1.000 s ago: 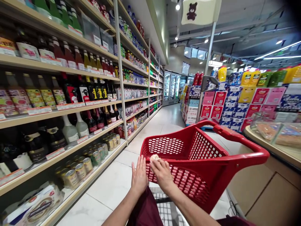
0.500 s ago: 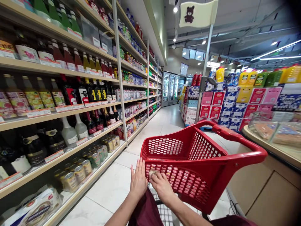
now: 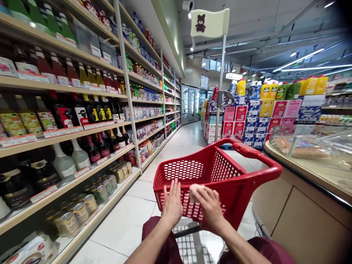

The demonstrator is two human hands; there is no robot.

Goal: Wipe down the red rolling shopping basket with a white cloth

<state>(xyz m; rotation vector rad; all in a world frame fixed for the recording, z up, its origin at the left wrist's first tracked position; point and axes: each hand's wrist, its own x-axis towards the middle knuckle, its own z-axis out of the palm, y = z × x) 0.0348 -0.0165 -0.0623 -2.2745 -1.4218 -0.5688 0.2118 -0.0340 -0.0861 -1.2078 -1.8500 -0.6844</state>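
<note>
In front of me stands a red plastic shopping cart [image 3: 242, 190], its basket walls pierced with rows of holes. My left hand [image 3: 172, 205] lies flat against the near side of the basket, fingers straight and pointing up. My right hand [image 3: 210, 205] is at the same side, further right, with its fingers closed on a crumpled whitish cloth [image 3: 195, 192] at the rim. Part of the cloth is hidden under the fingers. The cart's handle [image 3: 264, 163] is to the right, apart from both hands.
Shelves of bottles and cans [image 3: 82, 128] line the left side. A counter with a clear cover [image 3: 302, 176] curves along the right. Stacked boxes [image 3: 247, 124] and a pole with a bear flag [image 3: 210, 22] stand behind the cart. Tiled floor [image 3: 126, 212] runs between.
My right hand with the cloth has moved right and up along the basket's side. The left hand has shifted right onto the side wall. The view has turned slightly right.
</note>
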